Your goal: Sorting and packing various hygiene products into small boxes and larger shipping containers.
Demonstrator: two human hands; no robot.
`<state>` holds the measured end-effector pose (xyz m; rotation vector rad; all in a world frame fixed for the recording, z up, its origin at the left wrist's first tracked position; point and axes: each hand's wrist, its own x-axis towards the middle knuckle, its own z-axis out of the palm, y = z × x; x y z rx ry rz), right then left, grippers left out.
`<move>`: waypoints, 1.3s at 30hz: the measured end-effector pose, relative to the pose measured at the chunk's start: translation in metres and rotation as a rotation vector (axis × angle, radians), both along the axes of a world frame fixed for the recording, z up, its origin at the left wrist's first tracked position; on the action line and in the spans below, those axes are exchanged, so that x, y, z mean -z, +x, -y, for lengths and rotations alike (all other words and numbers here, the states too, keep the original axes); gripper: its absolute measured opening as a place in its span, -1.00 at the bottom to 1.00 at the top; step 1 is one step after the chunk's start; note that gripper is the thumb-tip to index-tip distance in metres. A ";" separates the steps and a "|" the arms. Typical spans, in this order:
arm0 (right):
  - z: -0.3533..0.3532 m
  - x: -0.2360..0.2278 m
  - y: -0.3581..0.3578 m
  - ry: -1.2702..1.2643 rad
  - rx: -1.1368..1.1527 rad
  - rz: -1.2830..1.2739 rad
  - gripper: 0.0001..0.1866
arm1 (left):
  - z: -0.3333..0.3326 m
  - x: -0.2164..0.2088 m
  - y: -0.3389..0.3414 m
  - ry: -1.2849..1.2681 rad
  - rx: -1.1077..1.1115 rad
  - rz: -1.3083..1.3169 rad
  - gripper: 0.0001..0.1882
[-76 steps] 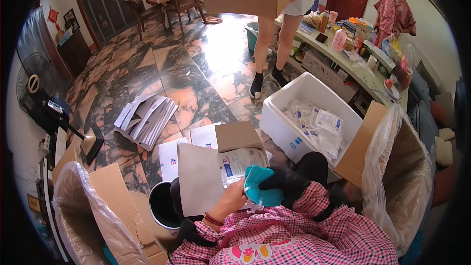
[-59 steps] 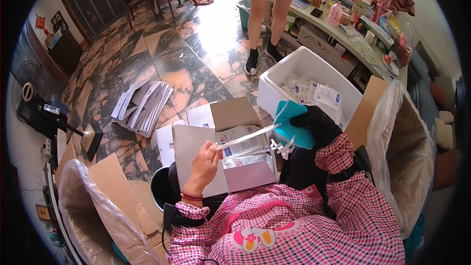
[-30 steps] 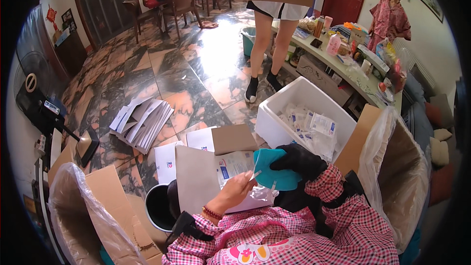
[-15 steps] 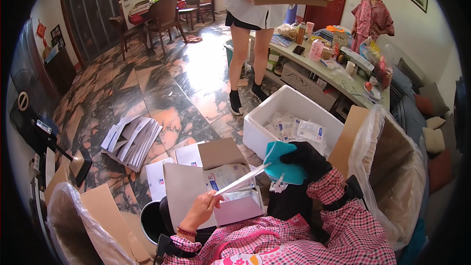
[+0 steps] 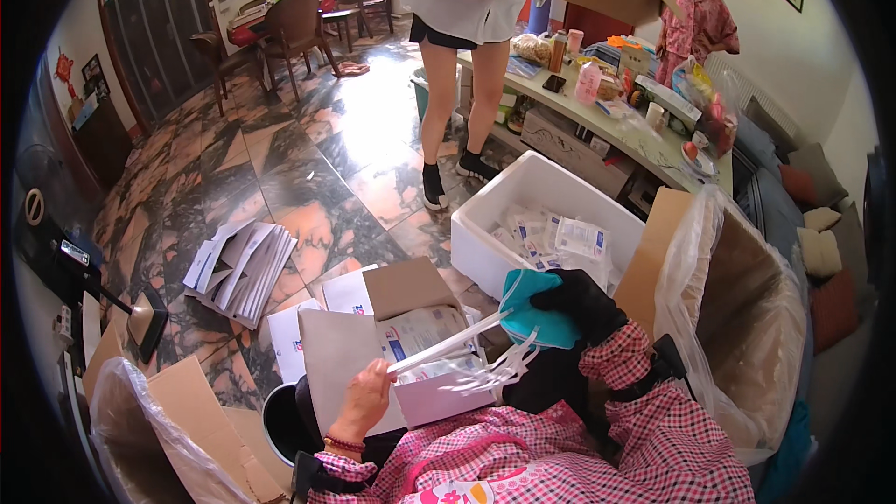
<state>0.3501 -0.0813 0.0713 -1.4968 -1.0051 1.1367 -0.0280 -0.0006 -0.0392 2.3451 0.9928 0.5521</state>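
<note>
My left hand point(image 5: 364, 399), bare with a beaded bracelet at the wrist, pinches the end of a stretched white strap point(image 5: 446, 346). The strap runs up to a teal cup-shaped piece point(image 5: 539, 325), which looks like a face mask. My right hand point(image 5: 590, 304), in a black glove, is closed around that teal piece. Loose white straps point(image 5: 499, 373) dangle below it, smeared by motion. Under the taut strap lies an open white carton point(image 5: 338, 364) with flat packets point(image 5: 415, 334) inside. Just beyond my right hand, more packets point(image 5: 581, 241) fill part of a white foam box point(image 5: 485, 241).
Plastic-lined cartons stand at my right point(image 5: 681, 317) and left point(image 5: 117, 411). Folded white cartons point(image 5: 245, 271) are stacked on the marble floor. A person point(image 5: 467, 0) carrying a cardboard box stands ahead beside a cluttered low table point(image 5: 644, 145). Another person point(image 5: 695, 23) is at the back right.
The left hand has moved slightly left and down, still pulling the strap. More white straps now hang from the teal piece. The standing person's cardboard box has tilted. The whole view has shifted slightly.
</note>
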 end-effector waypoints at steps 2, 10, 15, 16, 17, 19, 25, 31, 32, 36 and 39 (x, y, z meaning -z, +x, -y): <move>0.004 0.002 -0.004 -0.013 0.004 -0.018 -0.70 | -0.005 0.004 -0.005 0.040 -0.027 0.018 -0.91; -0.004 -0.005 -0.042 0.101 -0.527 0.054 -0.46 | 0.005 -0.029 0.029 0.278 0.051 -0.183 -0.92; -0.015 0.015 -0.087 -0.143 -0.657 -0.053 -0.26 | 0.014 -0.025 0.055 0.180 0.348 0.045 -0.83; -0.019 0.029 -0.093 -0.161 -0.703 -0.044 -0.25 | 0.011 -0.038 0.059 0.174 0.378 0.074 -0.76; -0.017 0.040 -0.097 -0.160 -0.671 -0.049 -0.25 | 0.009 -0.043 0.058 0.171 0.410 0.075 -0.76; -0.015 0.052 -0.107 -0.209 -0.578 -0.513 -0.32 | 0.010 -0.050 0.052 0.121 0.359 0.027 -0.78; -0.002 0.091 -0.118 -0.330 -0.712 -0.909 -0.54 | 0.019 -0.051 0.045 0.082 0.414 -0.035 -0.81; 0.005 0.097 -0.117 -0.305 -0.688 -0.720 -0.59 | 0.022 -0.043 0.043 -0.047 0.426 -0.021 -0.83; 0.006 0.099 -0.116 -0.294 -0.678 -0.680 -0.60 | 0.022 -0.039 0.045 -0.073 0.430 -0.051 -0.82; 0.012 0.105 -0.126 -0.243 -0.686 -0.473 -0.63 | 0.030 -0.033 0.043 -0.012 0.439 -0.101 -0.80; 0.018 0.112 -0.134 -0.192 -0.680 -0.260 -0.66 | 0.026 -0.016 0.034 0.123 0.484 -0.081 -0.78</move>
